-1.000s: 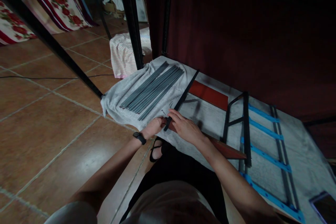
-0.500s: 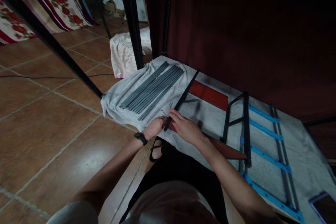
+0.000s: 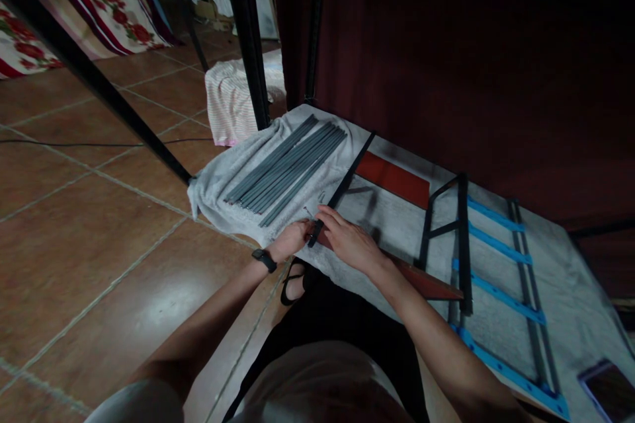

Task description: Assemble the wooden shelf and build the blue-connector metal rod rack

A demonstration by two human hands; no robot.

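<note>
My left hand (image 3: 296, 238) is closed in a pinch against the outer side of the near end of a black metal frame bar (image 3: 343, 186). Whatever lies between its fingers is hidden. Across the same bar reaches my right hand (image 3: 350, 238), its fingers bent over the bar and its palm above a red-brown board (image 3: 419, 277). This board stands along the near side, running to a second black metal frame (image 3: 465, 244). Another red board (image 3: 394, 178) lies along the far side between the frames. A small screw (image 3: 308, 212) shows beside my fingertips.
Several grey rods (image 3: 285, 165) lie left of the frame on a grey cloth (image 3: 211, 195). To the right are blue slats on grey rods (image 3: 501, 291) and a phone (image 3: 608, 390). A black post (image 3: 251, 46) and a slanting pole (image 3: 99, 86) stand at the left.
The view has shifted very slightly. Both hands keep their places at the end of the black bar, with only a tiny movement of the left fingers.
</note>
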